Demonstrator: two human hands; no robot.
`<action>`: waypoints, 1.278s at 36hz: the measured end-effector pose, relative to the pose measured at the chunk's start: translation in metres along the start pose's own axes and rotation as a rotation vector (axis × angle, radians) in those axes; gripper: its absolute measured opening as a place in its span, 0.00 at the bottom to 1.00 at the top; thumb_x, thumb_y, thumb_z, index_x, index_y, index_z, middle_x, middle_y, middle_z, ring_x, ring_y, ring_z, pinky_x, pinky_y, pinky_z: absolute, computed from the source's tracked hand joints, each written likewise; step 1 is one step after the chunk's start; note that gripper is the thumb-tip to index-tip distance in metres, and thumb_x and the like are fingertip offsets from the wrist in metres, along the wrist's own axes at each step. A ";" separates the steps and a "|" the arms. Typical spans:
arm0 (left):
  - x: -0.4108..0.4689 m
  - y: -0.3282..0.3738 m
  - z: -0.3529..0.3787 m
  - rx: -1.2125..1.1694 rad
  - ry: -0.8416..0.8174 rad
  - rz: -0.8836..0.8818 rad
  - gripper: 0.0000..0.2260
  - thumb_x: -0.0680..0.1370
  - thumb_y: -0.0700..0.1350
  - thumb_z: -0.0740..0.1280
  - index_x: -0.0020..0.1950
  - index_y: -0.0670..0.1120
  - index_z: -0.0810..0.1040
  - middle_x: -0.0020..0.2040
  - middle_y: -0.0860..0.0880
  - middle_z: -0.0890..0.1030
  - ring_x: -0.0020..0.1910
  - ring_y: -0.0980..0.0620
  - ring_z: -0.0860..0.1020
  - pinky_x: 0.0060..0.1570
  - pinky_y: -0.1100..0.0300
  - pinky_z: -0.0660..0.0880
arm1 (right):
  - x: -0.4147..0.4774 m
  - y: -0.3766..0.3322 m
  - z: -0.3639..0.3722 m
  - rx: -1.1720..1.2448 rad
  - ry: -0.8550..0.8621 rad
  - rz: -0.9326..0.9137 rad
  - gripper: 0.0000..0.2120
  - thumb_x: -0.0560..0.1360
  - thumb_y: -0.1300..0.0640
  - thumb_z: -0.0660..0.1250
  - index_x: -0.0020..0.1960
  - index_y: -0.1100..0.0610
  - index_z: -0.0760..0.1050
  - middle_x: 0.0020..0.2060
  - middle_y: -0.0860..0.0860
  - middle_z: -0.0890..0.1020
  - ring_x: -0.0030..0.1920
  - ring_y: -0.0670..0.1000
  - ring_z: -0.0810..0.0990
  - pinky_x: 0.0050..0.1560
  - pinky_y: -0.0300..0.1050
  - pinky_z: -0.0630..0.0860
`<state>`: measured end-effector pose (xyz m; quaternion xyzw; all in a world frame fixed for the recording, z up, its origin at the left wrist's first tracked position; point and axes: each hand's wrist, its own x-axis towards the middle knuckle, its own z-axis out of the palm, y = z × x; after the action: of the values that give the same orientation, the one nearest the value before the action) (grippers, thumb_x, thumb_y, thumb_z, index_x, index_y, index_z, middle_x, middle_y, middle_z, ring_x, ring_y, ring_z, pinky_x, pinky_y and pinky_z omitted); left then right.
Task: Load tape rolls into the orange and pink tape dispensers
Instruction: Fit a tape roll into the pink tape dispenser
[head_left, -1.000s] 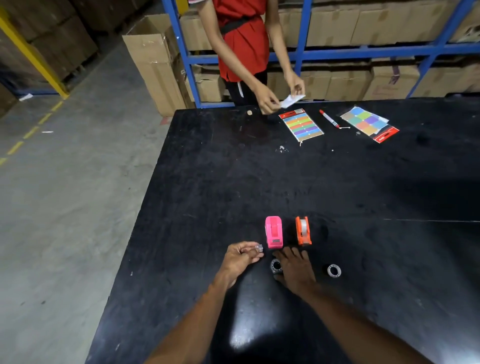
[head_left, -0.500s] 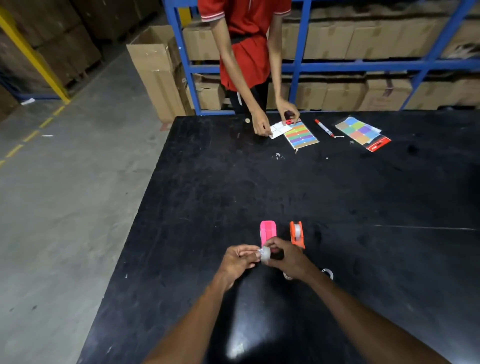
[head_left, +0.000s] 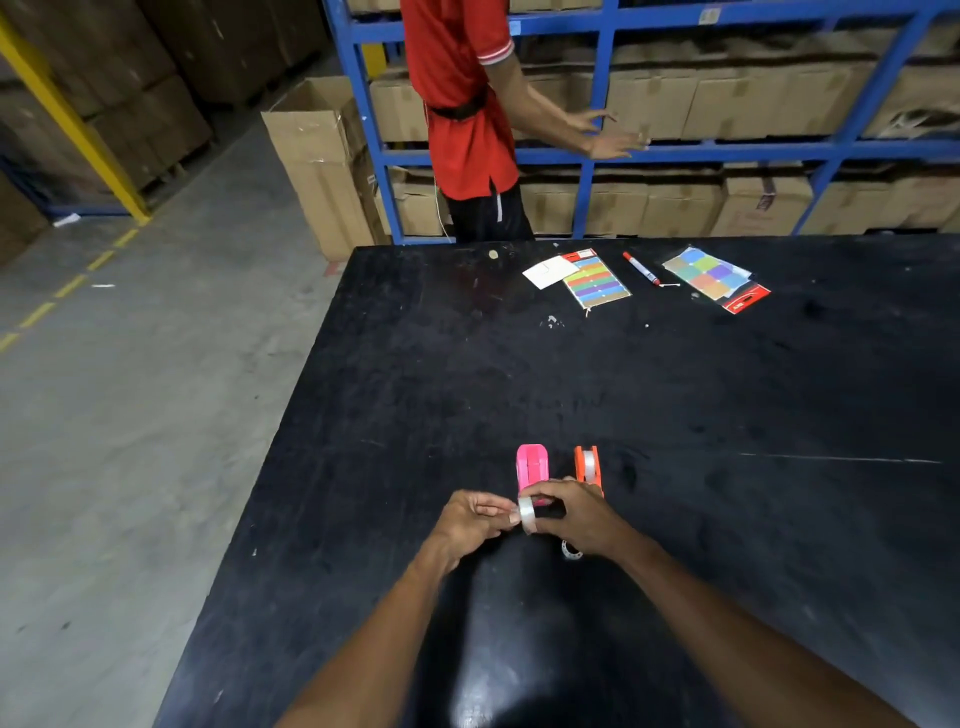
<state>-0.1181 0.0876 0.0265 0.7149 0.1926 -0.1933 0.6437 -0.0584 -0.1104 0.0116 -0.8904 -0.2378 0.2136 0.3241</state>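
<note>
Left hand (head_left: 470, 519): forearm reaching in from the near edge, fingers curled, tips pinched together. Right hand (head_left: 579, 514): forearm reaching in from near right, fingers curled, close beside the left hand.

Head view, forward and down over table (head_left: 675, 415), probably close.

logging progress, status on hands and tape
Both hands on one clear tape roll, held above the table. Orange dispenser already loaded; pink dispenser looks empty. Spare roll by right hand. Nothing blocking.
</note>
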 end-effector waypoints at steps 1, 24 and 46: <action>0.000 0.001 -0.001 0.014 -0.017 0.000 0.06 0.72 0.38 0.76 0.46 0.46 0.85 0.38 0.48 0.85 0.38 0.56 0.81 0.42 0.64 0.77 | -0.001 -0.001 0.000 -0.011 -0.005 -0.001 0.23 0.67 0.40 0.72 0.62 0.40 0.77 0.49 0.35 0.80 0.53 0.40 0.74 0.62 0.49 0.70; 0.007 -0.008 -0.003 -0.215 -0.031 0.008 0.08 0.72 0.35 0.75 0.50 0.35 0.84 0.44 0.37 0.86 0.44 0.43 0.86 0.53 0.56 0.82 | -0.002 -0.013 -0.006 0.030 0.009 0.008 0.20 0.68 0.44 0.75 0.59 0.42 0.79 0.43 0.35 0.79 0.49 0.37 0.77 0.60 0.44 0.74; 0.052 0.009 0.009 0.082 -0.007 0.003 0.09 0.75 0.36 0.71 0.55 0.41 0.84 0.45 0.47 0.85 0.40 0.60 0.81 0.48 0.60 0.79 | 0.032 0.015 -0.021 0.034 0.004 0.116 0.09 0.71 0.50 0.72 0.48 0.42 0.76 0.46 0.36 0.83 0.53 0.40 0.79 0.67 0.57 0.66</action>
<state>-0.0694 0.0788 0.0061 0.7404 0.1810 -0.2025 0.6148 -0.0173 -0.1128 0.0084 -0.8975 -0.1814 0.2342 0.3267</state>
